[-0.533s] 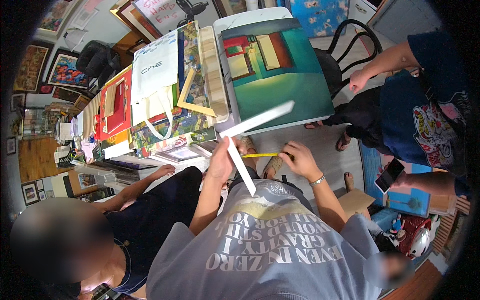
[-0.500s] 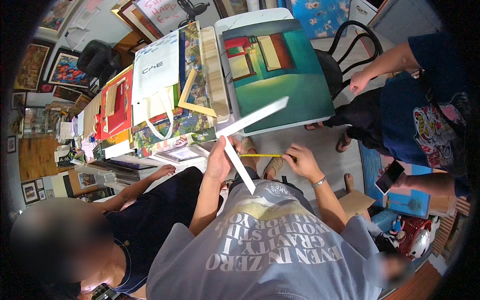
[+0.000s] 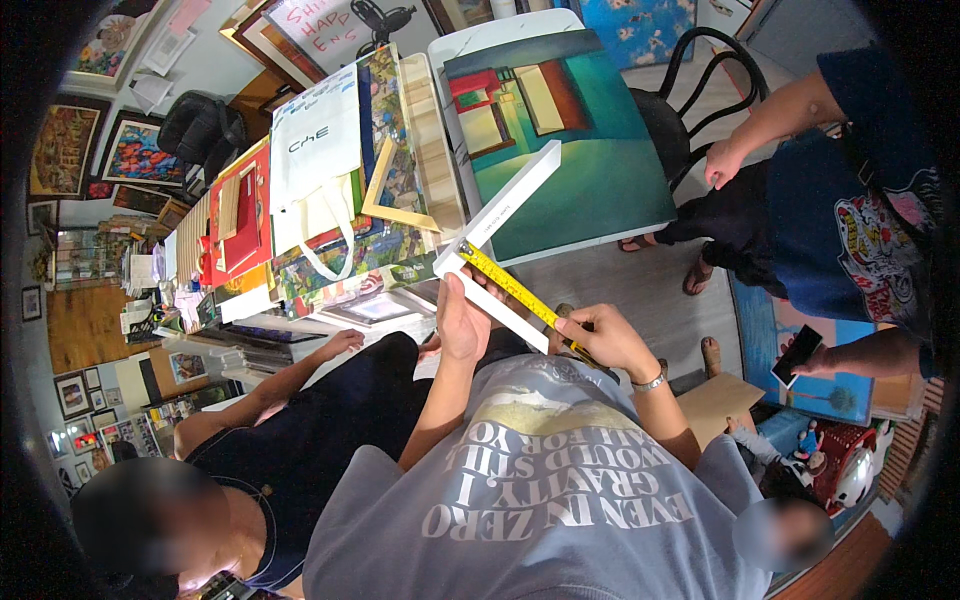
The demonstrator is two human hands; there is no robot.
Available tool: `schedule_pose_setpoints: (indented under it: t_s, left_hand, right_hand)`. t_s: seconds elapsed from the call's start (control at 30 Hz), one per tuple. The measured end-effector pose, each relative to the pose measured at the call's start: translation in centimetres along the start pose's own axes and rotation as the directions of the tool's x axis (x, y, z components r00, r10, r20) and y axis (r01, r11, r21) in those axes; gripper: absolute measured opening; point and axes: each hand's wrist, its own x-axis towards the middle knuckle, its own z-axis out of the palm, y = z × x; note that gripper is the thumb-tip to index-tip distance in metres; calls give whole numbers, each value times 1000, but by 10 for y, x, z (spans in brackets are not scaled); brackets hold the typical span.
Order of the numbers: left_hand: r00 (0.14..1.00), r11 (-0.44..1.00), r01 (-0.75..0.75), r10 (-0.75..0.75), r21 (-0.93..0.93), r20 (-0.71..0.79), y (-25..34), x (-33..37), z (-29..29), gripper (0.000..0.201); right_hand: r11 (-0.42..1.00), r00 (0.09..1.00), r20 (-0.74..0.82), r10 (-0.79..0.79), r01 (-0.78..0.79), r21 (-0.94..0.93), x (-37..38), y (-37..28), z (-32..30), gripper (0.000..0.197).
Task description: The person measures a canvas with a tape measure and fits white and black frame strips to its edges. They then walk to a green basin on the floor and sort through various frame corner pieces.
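Note:
In front of my chest my left hand (image 3: pixel 463 325) is closed on a white L-shaped frame corner piece (image 3: pixel 518 195), near the bend where its two arms meet. One arm points away over the painting's near edge and the other slants back toward my right. My right hand (image 3: pixel 612 342) grips a tape measure, its yellow blade (image 3: pixel 512 289) pulled out with the markings facing up. The blade lies along the nearer arm of the corner piece, its end close to the bend. My right fingers mostly cover the tape's case.
A green painting (image 3: pixel 580 200) lies on a white table (image 3: pixel 450 40). Left of it, a pile holds a wooden frame corner (image 3: pixel 376 200) and a white bag (image 3: pixel 318 135). One person stands at right with a phone (image 3: pixel 798 355), another close at left. A black chair (image 3: pixel 690 120) stands behind the painting.
The corner piece has turned so its side faces show more. My right hand has come nearer me, and the tape's blade now shows its broad face against the nearer arm.

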Motion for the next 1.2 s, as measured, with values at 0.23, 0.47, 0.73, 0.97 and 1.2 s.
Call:
schedule_pose_setpoints:
  t_s: [0.23,0.47,0.73,0.97,1.2]
  left_hand:
    - [999,998,33,-32,-48,12,4,-6,13,34]
    - [999,998,33,-32,-55,7,4,-8,18,33]
    - [996,999,44,-43,18,-78,-9,0,15,35]
    - [979,983,99,-69,153,-193,-49,1,-26,44]
    - [902,931,354,-365,-91,-228,-114,-38,-96,48]
  right_hand:
    - [993,998,61,-35,27,119,-4,6,-6,30]
    - [987,996,92,5,-20,161,-5,0,-10,30]
    - [969,969,-58,-239,242,53,0,21,-8,29]
    - [762,908,-416,-44,300,574,-17,71,-7,37]
    - [992,994,12,110,-109,-59,-21,171,7,46]
